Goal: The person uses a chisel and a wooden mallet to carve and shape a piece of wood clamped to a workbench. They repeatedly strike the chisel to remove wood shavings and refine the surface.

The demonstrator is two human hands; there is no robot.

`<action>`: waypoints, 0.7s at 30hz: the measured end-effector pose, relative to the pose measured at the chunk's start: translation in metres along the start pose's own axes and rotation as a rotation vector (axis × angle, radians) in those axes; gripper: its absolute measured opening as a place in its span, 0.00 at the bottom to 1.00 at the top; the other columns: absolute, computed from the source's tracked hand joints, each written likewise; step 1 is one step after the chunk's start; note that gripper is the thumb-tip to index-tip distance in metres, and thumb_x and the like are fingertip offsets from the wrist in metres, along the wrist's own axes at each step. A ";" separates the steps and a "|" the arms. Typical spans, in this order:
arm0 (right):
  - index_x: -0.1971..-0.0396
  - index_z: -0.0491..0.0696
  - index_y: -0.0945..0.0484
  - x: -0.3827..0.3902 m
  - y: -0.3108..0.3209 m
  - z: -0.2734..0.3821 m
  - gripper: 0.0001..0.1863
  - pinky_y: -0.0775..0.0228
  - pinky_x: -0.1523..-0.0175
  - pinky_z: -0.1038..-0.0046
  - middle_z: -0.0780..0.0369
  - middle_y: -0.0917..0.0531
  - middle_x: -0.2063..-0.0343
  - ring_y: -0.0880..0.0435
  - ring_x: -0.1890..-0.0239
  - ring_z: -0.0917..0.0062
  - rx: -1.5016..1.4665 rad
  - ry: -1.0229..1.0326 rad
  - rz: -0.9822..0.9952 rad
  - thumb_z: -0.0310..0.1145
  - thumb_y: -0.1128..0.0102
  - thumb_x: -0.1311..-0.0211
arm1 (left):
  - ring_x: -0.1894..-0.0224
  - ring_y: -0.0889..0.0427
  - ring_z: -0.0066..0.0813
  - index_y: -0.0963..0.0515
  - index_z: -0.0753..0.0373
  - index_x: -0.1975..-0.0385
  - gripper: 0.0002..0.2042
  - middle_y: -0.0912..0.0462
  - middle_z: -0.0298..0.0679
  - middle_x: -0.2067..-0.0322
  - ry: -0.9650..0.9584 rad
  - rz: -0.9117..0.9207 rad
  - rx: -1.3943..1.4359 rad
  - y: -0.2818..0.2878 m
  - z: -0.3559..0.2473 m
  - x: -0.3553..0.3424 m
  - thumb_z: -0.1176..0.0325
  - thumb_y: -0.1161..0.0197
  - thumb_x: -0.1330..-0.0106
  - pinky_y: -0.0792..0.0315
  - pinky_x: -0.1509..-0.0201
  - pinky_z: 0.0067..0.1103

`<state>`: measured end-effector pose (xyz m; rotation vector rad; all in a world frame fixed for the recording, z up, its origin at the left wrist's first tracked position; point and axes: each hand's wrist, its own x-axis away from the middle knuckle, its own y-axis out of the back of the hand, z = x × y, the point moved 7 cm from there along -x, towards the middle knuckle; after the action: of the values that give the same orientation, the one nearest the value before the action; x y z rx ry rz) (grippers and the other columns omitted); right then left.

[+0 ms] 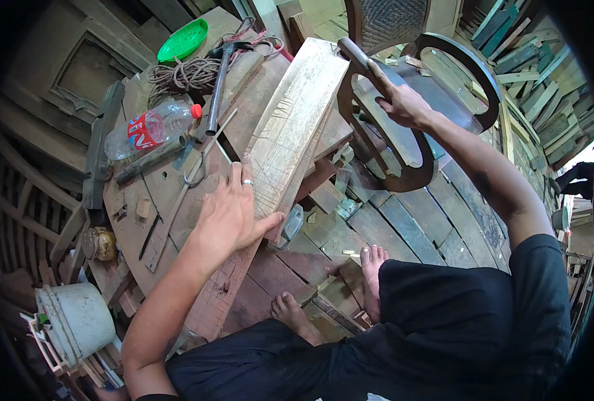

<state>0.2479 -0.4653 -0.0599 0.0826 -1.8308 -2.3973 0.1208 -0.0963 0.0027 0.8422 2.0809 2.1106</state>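
A long pale board (287, 123) with pencil-like marks or cracks lies on the workbench. My left hand (233, 217) rests on its near end, fingers spread, with a ring on one finger. My right hand (404, 103) is beyond the board's far right edge, over the dark wooden chair (390, 182). Its index finger lies along a dark rounded bar (355, 53), and the other fingers appear curled. I cannot tell whether the bar is part of the chair. A claw hammer (221, 87) lies left of the board.
On the workbench (133, 214) lie a coil of rope (186, 79), a green plastic basket (183, 40), a plastic bottle (146, 130) with a red cap and a dark pipe (150, 160). A white bucket (80, 321) stands lower left. Wood scraps (550, 100) pile up at right.
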 end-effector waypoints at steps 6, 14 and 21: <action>0.20 0.70 0.71 0.001 -0.002 0.001 0.51 0.26 0.52 0.45 0.39 0.16 0.68 0.16 0.64 0.40 0.014 -0.046 0.074 0.40 0.43 0.29 | 0.35 0.28 0.62 0.49 0.79 0.26 0.56 0.36 0.63 0.35 -0.005 0.004 -0.016 0.000 0.000 0.000 0.38 0.30 0.40 0.26 0.36 0.46; 0.20 0.68 0.69 0.007 0.001 0.007 0.50 0.26 0.51 0.44 0.37 0.16 0.67 0.17 0.62 0.38 -0.005 -0.028 0.024 0.40 0.43 0.29 | 0.38 0.25 0.62 0.47 0.79 0.27 0.55 0.34 0.63 0.37 -0.027 -0.035 -0.026 -0.001 0.000 0.000 0.39 0.29 0.41 0.24 0.39 0.46; 0.20 0.67 0.72 0.009 0.004 0.009 0.51 0.26 0.49 0.44 0.36 0.16 0.65 0.16 0.60 0.39 0.018 -0.013 0.030 0.40 0.44 0.29 | 0.39 0.24 0.62 0.48 0.80 0.28 0.56 0.33 0.65 0.39 -0.033 -0.045 -0.029 0.000 -0.001 0.000 0.39 0.29 0.41 0.23 0.39 0.46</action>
<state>0.2384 -0.4586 -0.0534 0.0403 -1.8458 -2.3673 0.1208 -0.0974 0.0026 0.8133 2.0283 2.0844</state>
